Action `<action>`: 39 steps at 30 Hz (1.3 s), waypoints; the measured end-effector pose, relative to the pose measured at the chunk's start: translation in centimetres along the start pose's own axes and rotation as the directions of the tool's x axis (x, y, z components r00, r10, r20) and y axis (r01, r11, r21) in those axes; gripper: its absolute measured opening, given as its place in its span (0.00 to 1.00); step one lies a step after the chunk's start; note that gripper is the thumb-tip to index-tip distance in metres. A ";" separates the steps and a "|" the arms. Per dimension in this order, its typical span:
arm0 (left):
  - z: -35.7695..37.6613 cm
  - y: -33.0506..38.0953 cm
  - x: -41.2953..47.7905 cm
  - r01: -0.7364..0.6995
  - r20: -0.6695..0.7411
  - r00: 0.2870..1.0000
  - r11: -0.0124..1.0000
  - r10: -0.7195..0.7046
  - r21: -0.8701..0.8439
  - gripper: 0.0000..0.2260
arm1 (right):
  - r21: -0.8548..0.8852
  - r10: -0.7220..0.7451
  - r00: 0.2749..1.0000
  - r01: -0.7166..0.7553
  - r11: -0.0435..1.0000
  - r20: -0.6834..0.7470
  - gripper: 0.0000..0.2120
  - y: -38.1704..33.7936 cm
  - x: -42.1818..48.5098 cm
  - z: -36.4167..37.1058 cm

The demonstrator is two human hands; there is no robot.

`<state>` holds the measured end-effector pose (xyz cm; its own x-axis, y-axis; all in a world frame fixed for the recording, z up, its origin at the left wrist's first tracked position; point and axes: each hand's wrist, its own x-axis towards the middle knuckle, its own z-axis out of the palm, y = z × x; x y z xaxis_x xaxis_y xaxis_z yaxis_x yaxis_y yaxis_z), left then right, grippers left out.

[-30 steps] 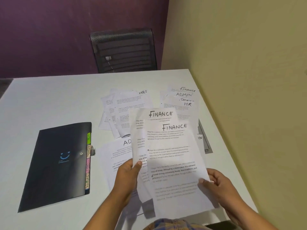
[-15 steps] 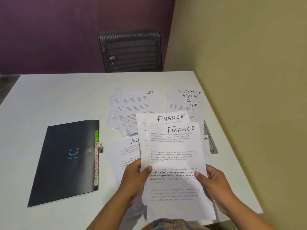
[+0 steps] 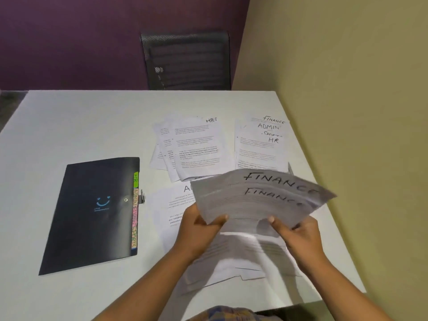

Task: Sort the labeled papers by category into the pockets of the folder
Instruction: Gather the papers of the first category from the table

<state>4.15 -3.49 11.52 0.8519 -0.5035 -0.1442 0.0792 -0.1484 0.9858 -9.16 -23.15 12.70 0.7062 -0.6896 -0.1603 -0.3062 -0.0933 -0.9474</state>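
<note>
The FINANCE papers (image 3: 261, 195) are held above the near right part of the table (image 3: 92, 121), tipped away from the camera and smeared by blur. Two headings can be read, the lower one cut off at its end, and how many sheets lie under them cannot be told. The left hand (image 3: 199, 225) pinches their left edge, thumb on top and fingers hidden beneath. The right hand (image 3: 298, 235) pinches the right side the same way. Below the hands the paper is a blurred mass.

The held sheets cover most of an ADMIN sheet (image 3: 171, 200), so only its first letter shows clearly. Toward the far right corner lies a mixed pile (image 3: 261, 149) showing four headings (FINANCE, ADMIN, a half-covered one, HR). Left of it is a fanned pile (image 3: 196, 147) with one readable heading, HR.

One black folder (image 3: 92, 212) lies shut near the left edge, with coloured tabs (image 3: 135, 212) along its right side; the pink one is illegible. One chair (image 3: 187, 61) stands beyond the far edge.
</note>
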 end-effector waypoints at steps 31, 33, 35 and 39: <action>-0.7 -11.0 0.5 0.825 -0.698 0.489 0.536 -0.522 0.178 0.34 | -0.020 0.390 0.920 -0.390 0.921 0.040 0.06 7.3 6.4 -6.3; -0.8 -10.4 1.2 0.820 -0.650 0.472 0.567 -0.596 0.075 0.34 | -0.003 0.395 0.918 -0.395 0.919 0.040 0.07 7.2 6.5 -6.1; -1.5 -10.5 1.4 0.806 -0.592 0.491 0.592 -0.639 0.030 0.31 | 0.002 0.396 0.917 -0.396 0.918 0.040 0.06 7.0 6.5 -5.9; -2.3 -10.9 0.9 0.722 -0.562 0.541 0.688 -0.625 -0.069 0.12 | 0.010 0.378 0.925 -0.379 0.925 0.036 0.06 6.8 6.6 -5.6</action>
<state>5.23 -0.34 0.87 0.7030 0.2989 -0.6454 0.7056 -0.4069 0.5801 -10.13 -32.35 6.78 0.5605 -0.6474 -0.5164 -0.5441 0.1822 -0.8190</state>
